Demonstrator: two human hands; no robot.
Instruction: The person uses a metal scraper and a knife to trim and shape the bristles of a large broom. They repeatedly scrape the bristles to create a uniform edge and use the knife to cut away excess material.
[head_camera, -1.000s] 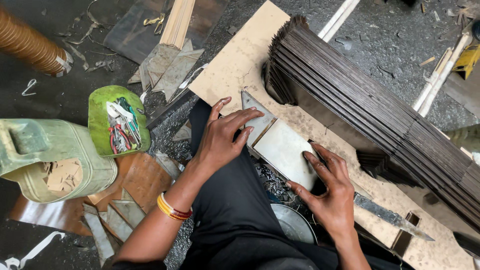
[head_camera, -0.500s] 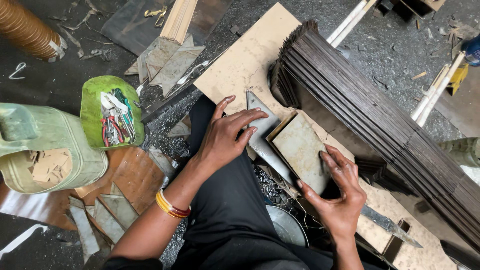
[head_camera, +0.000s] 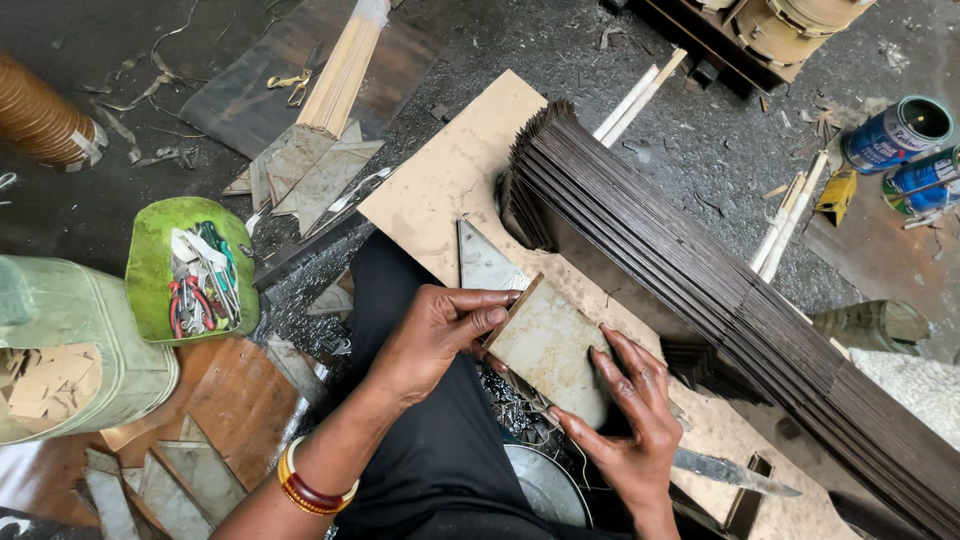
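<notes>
At centre frame, the left hand (head_camera: 432, 333) and right hand (head_camera: 628, 420) are both clamped on a small metal sheet (head_camera: 548, 347), mid-bend over the board (head_camera: 440, 190); next likely needs firmer pressing.

Left hand: the left hand (head_camera: 435, 335) is now closing its fingers over the upper-left corner of the pale square metal sheet (head_camera: 548, 349), having left the grey triangular metal offcut (head_camera: 485, 262) at 12 o'clock.
Right hand: the right hand (head_camera: 632, 418) is sliding under the sheet's 5 o'clock edge.
Sheet: it is tilting up off the tan board (head_camera: 445, 190).
</notes>
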